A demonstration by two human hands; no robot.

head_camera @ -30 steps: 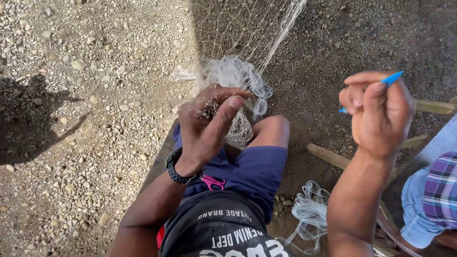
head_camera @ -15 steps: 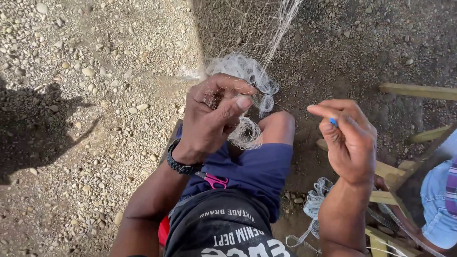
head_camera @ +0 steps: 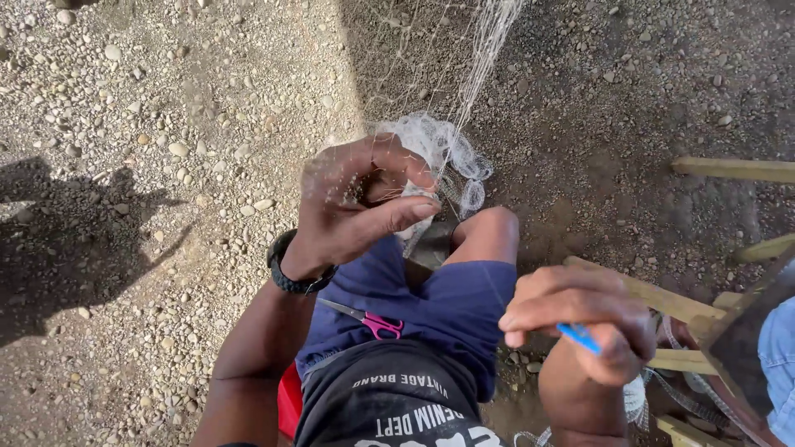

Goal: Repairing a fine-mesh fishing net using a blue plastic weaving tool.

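My left hand (head_camera: 356, 203) pinches a bunched white fishing net (head_camera: 439, 149) above my knee, thumb pressed against the fingers. The fine mesh runs up and away to the top of the view. My right hand (head_camera: 580, 319) is lower right, beside my thigh, closed around a blue netting needle (head_camera: 578, 336) whose tip pokes out between the fingers. Small scissors with pink handles (head_camera: 373, 321) lie on my lap, on the blue shorts. A black watch (head_camera: 286, 269) is on my left wrist.
Gravel ground lies all around, sunlit on the left and shaded on the right. Wooden slats (head_camera: 729, 170) of a bench or frame stand at right. Another person's blue-clad leg (head_camera: 778, 356) shows at the right edge. More white net (head_camera: 633, 397) hangs under my right arm.
My right hand has dropped from high at the right down towards my thigh, still holding the blue needle. My left hand keeps its pinch on the net and has barely shifted.
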